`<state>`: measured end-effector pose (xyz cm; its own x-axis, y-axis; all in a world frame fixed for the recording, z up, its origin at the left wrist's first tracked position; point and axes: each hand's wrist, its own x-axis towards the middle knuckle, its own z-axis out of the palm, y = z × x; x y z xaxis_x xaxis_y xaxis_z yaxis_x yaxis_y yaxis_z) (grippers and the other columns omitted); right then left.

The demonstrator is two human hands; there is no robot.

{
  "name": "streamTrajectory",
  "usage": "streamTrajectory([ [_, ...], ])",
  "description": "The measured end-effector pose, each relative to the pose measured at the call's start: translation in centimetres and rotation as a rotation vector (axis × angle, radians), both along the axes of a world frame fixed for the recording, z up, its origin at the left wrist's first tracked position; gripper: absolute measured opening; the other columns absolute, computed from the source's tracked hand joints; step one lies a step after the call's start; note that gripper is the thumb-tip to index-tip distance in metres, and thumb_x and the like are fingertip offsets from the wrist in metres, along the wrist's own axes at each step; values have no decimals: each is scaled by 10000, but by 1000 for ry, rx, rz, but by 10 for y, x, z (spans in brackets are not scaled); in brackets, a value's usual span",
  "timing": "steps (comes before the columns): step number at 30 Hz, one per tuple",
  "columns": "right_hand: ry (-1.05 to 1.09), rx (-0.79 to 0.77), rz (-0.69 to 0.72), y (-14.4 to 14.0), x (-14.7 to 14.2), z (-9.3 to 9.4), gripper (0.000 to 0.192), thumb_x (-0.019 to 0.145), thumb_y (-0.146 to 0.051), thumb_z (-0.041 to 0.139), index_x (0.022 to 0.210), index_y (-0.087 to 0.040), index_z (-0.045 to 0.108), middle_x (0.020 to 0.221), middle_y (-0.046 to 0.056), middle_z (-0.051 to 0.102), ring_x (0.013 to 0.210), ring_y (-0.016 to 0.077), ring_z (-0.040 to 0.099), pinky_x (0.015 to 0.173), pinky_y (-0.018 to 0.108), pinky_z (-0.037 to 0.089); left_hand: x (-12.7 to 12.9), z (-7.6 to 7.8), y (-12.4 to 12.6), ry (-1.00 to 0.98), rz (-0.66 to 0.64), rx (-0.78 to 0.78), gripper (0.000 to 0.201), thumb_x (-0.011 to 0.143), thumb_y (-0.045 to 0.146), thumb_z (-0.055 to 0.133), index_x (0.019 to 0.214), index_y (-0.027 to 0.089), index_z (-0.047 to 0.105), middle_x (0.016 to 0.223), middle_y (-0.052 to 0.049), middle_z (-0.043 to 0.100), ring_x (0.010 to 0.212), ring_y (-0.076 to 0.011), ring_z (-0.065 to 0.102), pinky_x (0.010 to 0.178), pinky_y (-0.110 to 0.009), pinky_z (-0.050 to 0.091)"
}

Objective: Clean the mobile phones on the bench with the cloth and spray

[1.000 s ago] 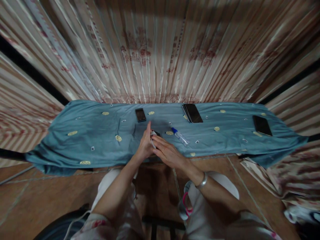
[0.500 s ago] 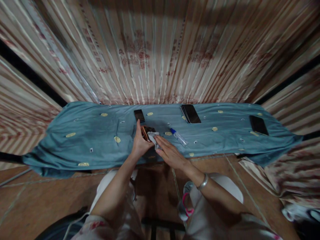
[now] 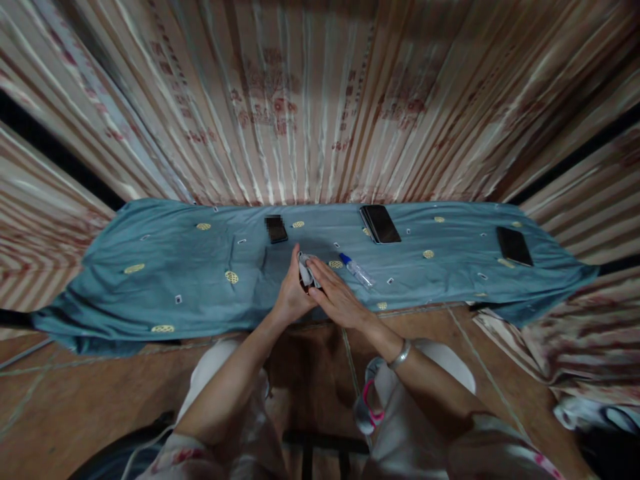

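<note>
My left hand (image 3: 291,295) is closed around a shiny dark phone (image 3: 304,285) with a coppery edge, mostly covered by my fingers and a cloth. A light grey cloth (image 3: 304,265) lies bunched against the phone, under the fingers of my right hand (image 3: 341,300), which presses it there. Just right of my hands, a clear spray bottle (image 3: 360,273) with a blue top rests on its side. Beyond my left hand sits a small dark phone (image 3: 278,231), partly pixelated.
A blue-green patterned cloth (image 3: 185,260) covers the long bench. At its back right lies a stack of dark flat devices (image 3: 383,225). Another dark device (image 3: 515,245) is near the right end. Striped curtains (image 3: 310,120) hang behind and at both sides.
The phone has tilted in my left hand, so its face shows less. My right hand and the cloth have closed in over it, and both hands sit nearer together.
</note>
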<state>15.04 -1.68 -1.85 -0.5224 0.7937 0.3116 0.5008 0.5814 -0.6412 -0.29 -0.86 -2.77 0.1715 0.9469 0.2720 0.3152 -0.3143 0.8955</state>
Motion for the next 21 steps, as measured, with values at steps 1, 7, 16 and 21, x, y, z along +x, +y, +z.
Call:
streamTrajectory([
  [1, -4, -4, -7, 2, -1, 2, 579, 987, -419, 324, 1512, -184, 250, 1564, 114, 293, 1459, 217, 226, 1196, 471, 213, 1, 1, -1, 8, 0, -11, 1222, 566, 274, 771, 1515, 114, 18, 1280, -174, 563, 1010, -252, 635, 913, -399, 505],
  [7, -22, -41, -81, 11, -4, 7, 525, 986, -410, 312, 1426, -137, 400, 1431, 164, 470, 1356, 244, 409, 1153, 460, 305, 3, 0, -7, -44, -21, -90, 1285, 545, 239, 801, 1525, 141, -24, 1295, -188, 569, 940, -253, 666, 823, -379, 547],
  [16, 45, -77, -148, 18, 4, 4, 479, 986, -418, 309, 1282, -134, 555, 1278, 160, 609, 1214, 255, 549, 1081, 471, 383, -2, -1, -6, -215, -46, -149, 1376, 482, 316, 886, 1528, 271, -7, 1404, -157, 473, 1139, -281, 599, 960, -436, 495],
  [21, 336, -333, -214, 24, 4, -10, 480, 945, -514, 389, 1260, -219, 599, 1291, 83, 630, 1226, 221, 559, 1093, 435, 385, -6, -5, 0, -218, 34, -128, 1371, 486, 277, 886, 1524, 290, -9, 1410, -144, 443, 1185, -294, 563, 1006, -442, 462],
])
